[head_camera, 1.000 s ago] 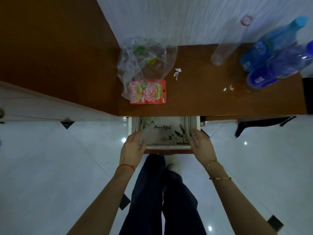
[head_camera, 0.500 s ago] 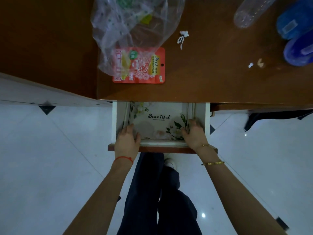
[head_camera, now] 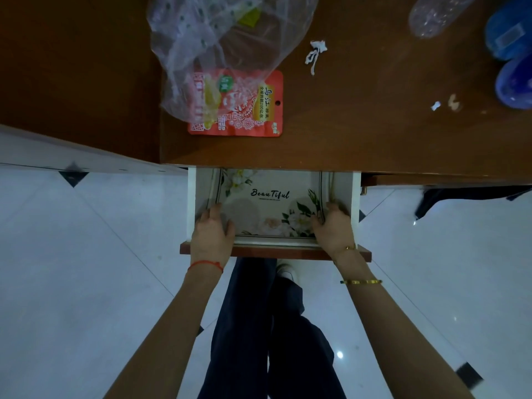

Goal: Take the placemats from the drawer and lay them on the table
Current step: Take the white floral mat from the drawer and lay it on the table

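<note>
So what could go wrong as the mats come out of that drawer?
The placemats fit tightly between the drawer walls, so their edges might catch or bend as both hands lift. The table already holds a plastic bag, a red packet and bottles, so laying them flat may be awkward.

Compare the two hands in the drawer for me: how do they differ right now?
The left hand has a red string at its wrist; the right hand has gold bracelets. The left hand sits at the left edge of the placemat, the right hand at its right edge. The left thumb lies spread on the mat's face; the right hand's fingers curl at the edge. Both are inside the open drawer, touching the mat, which is not yet lifted out.
</note>
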{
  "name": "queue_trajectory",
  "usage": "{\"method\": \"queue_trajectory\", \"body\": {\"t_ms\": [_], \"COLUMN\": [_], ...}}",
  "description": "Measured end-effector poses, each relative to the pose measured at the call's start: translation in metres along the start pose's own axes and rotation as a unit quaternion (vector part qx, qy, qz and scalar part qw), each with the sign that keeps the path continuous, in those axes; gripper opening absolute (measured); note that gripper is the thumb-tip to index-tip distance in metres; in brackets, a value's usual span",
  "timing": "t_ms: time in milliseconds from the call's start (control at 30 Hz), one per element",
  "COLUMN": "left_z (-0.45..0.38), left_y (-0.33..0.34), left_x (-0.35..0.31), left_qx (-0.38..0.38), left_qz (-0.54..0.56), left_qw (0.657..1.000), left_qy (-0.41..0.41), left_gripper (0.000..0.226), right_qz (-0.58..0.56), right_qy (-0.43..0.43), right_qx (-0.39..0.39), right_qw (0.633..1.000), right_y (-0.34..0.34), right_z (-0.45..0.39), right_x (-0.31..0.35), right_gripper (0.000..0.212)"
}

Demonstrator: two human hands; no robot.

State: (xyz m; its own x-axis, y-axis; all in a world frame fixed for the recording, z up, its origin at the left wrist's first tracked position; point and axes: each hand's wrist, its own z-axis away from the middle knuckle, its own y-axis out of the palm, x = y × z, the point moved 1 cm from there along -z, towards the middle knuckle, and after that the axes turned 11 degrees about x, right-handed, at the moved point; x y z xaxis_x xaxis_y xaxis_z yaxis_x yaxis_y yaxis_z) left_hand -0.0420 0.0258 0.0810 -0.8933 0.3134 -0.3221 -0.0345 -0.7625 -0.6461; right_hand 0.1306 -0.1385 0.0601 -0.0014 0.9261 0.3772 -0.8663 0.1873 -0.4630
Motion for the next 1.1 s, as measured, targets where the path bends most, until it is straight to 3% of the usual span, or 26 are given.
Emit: {"method": "queue_trajectory", "body": {"t_ms": [133, 267, 700, 967, 1100], "left_z": [0.006, 0.012, 0.099, 0.153, 0.155], "left_y": [-0.002, -0.003, 0.000, 0.014, 0.016], "left_x": [0.005, 0.013, 0.025, 0.037, 0.047], "left_qx": [0.001, 0.005, -0.038, -0.063, -0.047], "left_qz": [0.005, 0.035, 0.066, 0.183, 0.268], "left_qw": [1.000, 0.999, 0.995, 0.981, 0.959], "left_qy": [0.005, 0.020, 0.059, -0.006, -0.081], "left_gripper": [0.046, 0.044, 0.040, 0.048, 0.061], "right_qz": [-0.030, -0.088, -0.278, -0.265, -0.248], "right_qy": [-0.007, -0.010, -0.121, -0.110, -0.095], "right_qx": [-0.052, -0.088, -0.087, -0.057, -0.041], "right_qw": [0.998, 0.992, 0.949, 0.956, 0.963], "right_y": [0.001, 0.001, 0.005, 0.017, 0.016], "right_z": [0.014, 0.026, 0.134, 0.169, 0.171], "right_x": [-0.002, -0.006, -0.050, -0.081, -0.096], "right_gripper": [0.053, 0.044, 0.046, 0.047, 0.049]}}
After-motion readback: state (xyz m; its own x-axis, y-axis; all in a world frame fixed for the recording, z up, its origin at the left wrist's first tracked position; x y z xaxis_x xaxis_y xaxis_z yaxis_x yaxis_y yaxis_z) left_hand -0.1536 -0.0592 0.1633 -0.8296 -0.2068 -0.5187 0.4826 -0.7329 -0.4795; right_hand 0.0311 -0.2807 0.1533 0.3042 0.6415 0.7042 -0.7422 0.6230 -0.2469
